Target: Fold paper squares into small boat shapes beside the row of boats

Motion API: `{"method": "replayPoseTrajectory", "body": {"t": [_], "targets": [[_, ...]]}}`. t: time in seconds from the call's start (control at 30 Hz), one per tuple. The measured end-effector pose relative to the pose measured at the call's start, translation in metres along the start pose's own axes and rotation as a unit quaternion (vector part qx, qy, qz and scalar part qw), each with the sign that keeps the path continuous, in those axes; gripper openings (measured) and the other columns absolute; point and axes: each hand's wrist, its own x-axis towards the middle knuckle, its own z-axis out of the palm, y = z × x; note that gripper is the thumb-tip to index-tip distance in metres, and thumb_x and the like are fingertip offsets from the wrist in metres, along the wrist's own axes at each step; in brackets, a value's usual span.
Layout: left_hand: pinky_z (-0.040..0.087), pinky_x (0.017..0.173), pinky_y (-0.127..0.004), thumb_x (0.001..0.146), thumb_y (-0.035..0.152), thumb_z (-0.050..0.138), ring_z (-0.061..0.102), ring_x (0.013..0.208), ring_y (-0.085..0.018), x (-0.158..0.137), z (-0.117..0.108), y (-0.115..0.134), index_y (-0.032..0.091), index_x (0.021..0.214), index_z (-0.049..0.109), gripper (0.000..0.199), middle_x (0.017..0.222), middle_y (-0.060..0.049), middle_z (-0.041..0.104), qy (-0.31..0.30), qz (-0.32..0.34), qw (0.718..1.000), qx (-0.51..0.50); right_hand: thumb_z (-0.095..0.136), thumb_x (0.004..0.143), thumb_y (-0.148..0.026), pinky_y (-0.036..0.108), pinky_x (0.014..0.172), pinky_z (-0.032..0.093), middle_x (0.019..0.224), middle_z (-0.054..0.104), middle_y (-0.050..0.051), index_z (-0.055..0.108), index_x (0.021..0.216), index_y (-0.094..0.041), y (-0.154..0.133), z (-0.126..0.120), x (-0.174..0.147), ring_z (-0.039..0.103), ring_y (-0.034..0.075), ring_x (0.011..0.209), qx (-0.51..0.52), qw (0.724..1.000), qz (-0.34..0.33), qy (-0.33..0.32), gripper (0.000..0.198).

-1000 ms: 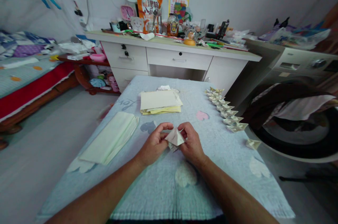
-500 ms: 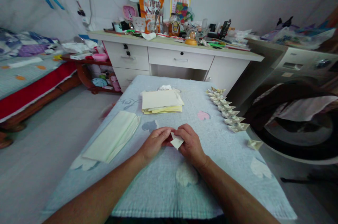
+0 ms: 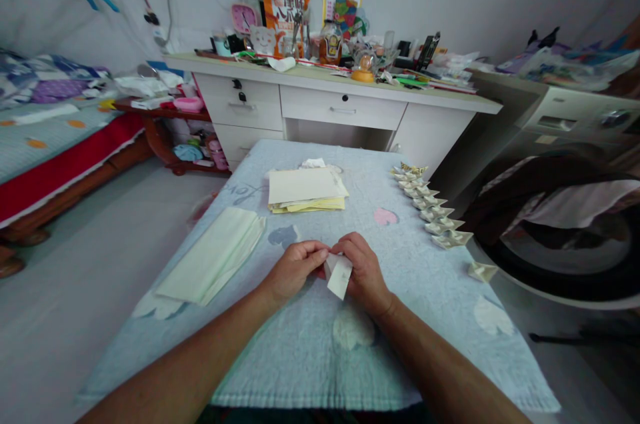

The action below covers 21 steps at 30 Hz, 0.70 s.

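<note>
Over the middle of the cloth-covered table, a small folded piece of paper (image 3: 339, 276) is pinched between my two hands. My left hand (image 3: 299, 267) closes on its left edge, thumb on top. My right hand (image 3: 364, 271) grips the upper right side, its fingers curled over the paper. A pale flap points down toward me; the folds inside my fingers are hidden. Along the table's right side runs a row of folded paper boats (image 3: 434, 209), and one more folded paper piece (image 3: 483, 271) sits apart, nearer to me.
A stack of cream and yellow paper (image 3: 306, 187) lies beyond my hands. To the left are folded pale green sheets (image 3: 214, 256). A cluttered white desk (image 3: 345, 111) stands behind the table (image 3: 300, 371), and a washing machine (image 3: 575, 131) with its door open is at right.
The paper in my hands has turned, so its flap now reaches further down and shows longer. My fingers have shifted slightly around it.
</note>
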Motion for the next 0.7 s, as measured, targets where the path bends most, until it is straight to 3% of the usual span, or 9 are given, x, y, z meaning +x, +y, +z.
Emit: {"method": "replayPoseTrajectory", "body": {"t": [0.13,0.3,0.5,0.7], "targets": [[0.041,0.056,-0.022,0.075,0.038,0.068,0.051,0.055,-0.010,-0.001,-0.002,0.005,0.012,0.075,0.065,0.026,0.061,0.001,0.059,0.025,0.020,0.999,0.016,0.051,0.079,-0.018,0.031,0.073,0.041,0.087,0.054,0.003,0.058,0.093,-0.021,-0.004,-0.008,0.001,0.051,0.018,0.082,0.091,0.995,0.046,0.003,0.016],[0.039,0.056,-0.022,0.076,0.037,0.067,0.050,0.055,-0.010,-0.001,-0.006,0.006,0.013,0.076,0.064,0.024,0.061,0.001,0.059,0.044,0.029,0.998,0.029,0.041,0.085,-0.025,0.028,0.068,0.041,0.084,0.055,0.003,0.059,0.098,-0.019,-0.001,-0.014,0.001,0.052,0.017,0.077,0.238,0.960,0.147,-0.012,0.023],[0.040,0.057,-0.021,0.075,0.033,0.068,0.052,0.058,-0.010,0.001,-0.010,0.002,0.013,0.078,0.063,0.021,0.063,0.002,0.060,0.059,0.046,0.995,0.059,0.058,0.083,-0.039,0.023,0.058,0.038,0.068,0.054,-0.001,0.060,0.083,-0.017,0.000,-0.011,0.003,0.047,0.012,0.062,0.260,0.941,0.201,-0.080,0.022],[0.039,0.058,-0.020,0.074,0.033,0.071,0.052,0.060,-0.009,0.002,-0.015,-0.001,0.013,0.078,0.063,0.022,0.066,0.002,0.060,0.074,0.058,0.995,0.045,0.063,0.081,-0.041,0.022,0.057,0.038,0.065,0.054,-0.002,0.060,0.079,-0.017,0.001,-0.007,0.005,0.047,0.010,0.059,0.288,0.928,0.221,-0.086,0.024]]}}
